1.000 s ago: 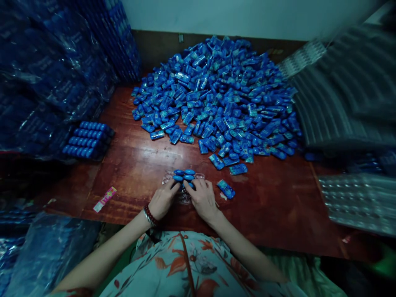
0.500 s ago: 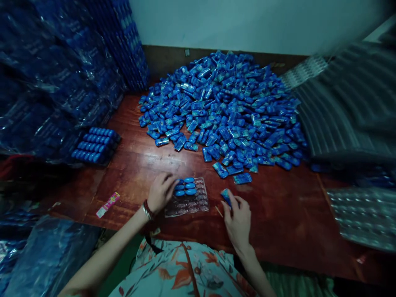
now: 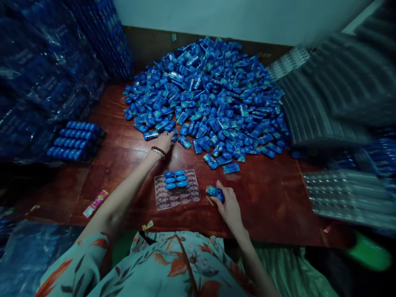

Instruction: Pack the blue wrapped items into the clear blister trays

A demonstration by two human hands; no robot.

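A: Right hand, quick?
B: Right hand (image 3: 228, 202), lower frame, right of center. Thumb and fingers gripping a blue packet (image 3: 213, 192). Resting on the table (image 3: 262, 214) or just above it, can't say. Thin stick (image 3: 209, 200) right beside it.
A: Left hand?
B: Left hand (image 3: 165, 143), mid-frame, at the lower left edge of the pile (image 3: 204, 95). Fingers bent down at a second packet (image 3: 174, 137), partly hidden, so no telling whether they've clamped it. Dark red bracelet (image 3: 158, 151) plus a silvery one on that wrist.
A: Clear tray?
B: Clear tray (image 3: 162, 202), lower center, flat on the table, between left forearm and right hand, touching neither. Six glossy blue pieces (image 3: 176, 180), two columns of three, at its upper middle. Molded cups show around them.
A: Pile extent?
B: Blue packets heaped across the upper middle, up near the wall (image 3: 210, 16). A few strays along the front; one stray packet (image 3: 231, 168) sits just below the heap, right of center.
A: Sides?
B: Left middle: stacked blue rows (image 3: 72, 142). Upper left: plastic-wrapped blue stacks (image 3: 46, 70). Right, lower half: clear tray stack (image 3: 346, 198). Upper right: big gray ridged stack (image 3: 334, 95), blurry.
A: Scraps?
B: Pink strip (image 3: 95, 203) lower left, near the left forearm. Yellow scrap (image 3: 147, 225) by the table's front edge, bottom, left of center.
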